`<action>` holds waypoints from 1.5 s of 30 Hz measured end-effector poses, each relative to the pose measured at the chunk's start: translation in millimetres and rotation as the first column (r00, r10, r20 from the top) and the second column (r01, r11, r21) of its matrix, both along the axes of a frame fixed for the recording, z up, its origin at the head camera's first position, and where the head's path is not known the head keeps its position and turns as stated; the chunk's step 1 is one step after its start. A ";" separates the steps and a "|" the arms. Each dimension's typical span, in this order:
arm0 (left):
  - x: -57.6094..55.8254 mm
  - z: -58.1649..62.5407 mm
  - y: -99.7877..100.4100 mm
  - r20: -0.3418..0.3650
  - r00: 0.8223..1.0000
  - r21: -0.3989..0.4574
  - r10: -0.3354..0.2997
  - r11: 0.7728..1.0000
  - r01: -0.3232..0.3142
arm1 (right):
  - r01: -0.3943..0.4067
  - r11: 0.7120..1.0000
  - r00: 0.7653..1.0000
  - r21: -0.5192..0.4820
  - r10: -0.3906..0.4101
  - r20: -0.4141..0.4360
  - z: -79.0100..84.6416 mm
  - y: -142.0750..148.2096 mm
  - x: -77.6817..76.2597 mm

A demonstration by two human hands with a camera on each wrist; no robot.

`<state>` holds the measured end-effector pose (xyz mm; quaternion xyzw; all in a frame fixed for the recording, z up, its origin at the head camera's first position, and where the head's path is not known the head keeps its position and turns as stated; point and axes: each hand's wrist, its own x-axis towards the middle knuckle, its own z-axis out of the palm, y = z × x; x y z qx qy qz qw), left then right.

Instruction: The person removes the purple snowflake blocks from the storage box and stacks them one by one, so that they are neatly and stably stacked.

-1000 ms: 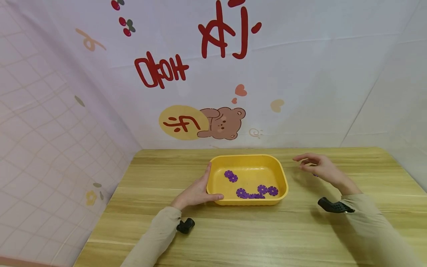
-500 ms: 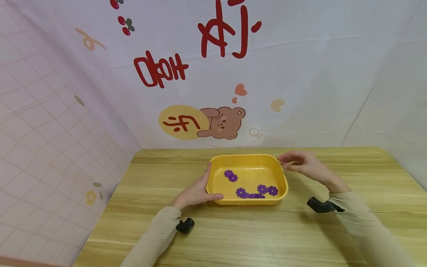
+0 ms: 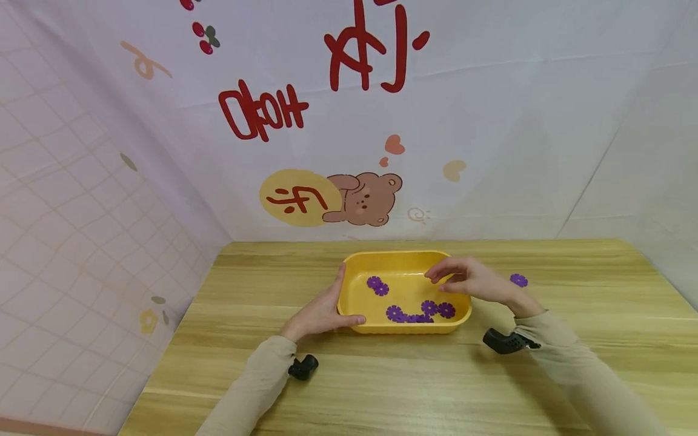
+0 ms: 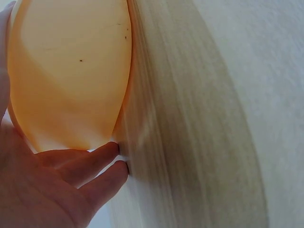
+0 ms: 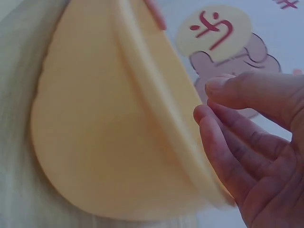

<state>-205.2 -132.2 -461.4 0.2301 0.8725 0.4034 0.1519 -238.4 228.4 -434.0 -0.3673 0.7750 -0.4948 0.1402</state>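
A yellow plastic basin stands on the table with several purple snowflake discs inside, most along its front wall. My left hand grips its left end, thumb over the front rim. In the left wrist view, the fingers of that hand lie against the basin's outer wall. Above the basin's right side hovers my right hand, fingers loosely bent and apart from the thumb. The right wrist view shows nothing between the fingertips of this hand, near the rim.
One loose purple disc lies on the wooden table, to the right of the basin and behind the right wrist. A white printed cloth hangs right behind the table's back edge, and another covers the left side.
My right hand has moved left, from above the table on the right to over the basin, uncovering the loose disc. The left hand and the basin have stayed in place.
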 end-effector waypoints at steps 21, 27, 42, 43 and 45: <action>-0.8 0.0 2.0 -0.002 1.000 -0.022 0.005 1.000 -0.005 | -0.351 0.924 0.936 0.149 0.341 0.088 -22.5 -48.0 -2.6; -1.6 -0.1 2.4 -0.002 1.000 -0.031 0.006 0.999 -0.006 | -0.384 0.899 0.923 0.210 0.372 0.095 -24.9 -51.1 -1.1; -2.0 0.0 1.6 -0.004 1.000 -0.033 0.021 0.999 -0.021 | -0.255 0.910 0.959 0.326 0.281 -0.032 -26.6 -61.2 1.0; -2.1 -0.2 1.5 -0.003 1.000 -0.031 0.020 0.999 -0.020 | -0.244 0.912 0.962 0.329 0.271 -0.040 -27.5 -62.0 0.5; -2.1 -0.4 1.5 -0.004 1.000 -0.025 0.019 1.000 -0.019 | -0.221 0.919 0.968 0.326 0.249 -0.046 -29.5 -63.6 -1.1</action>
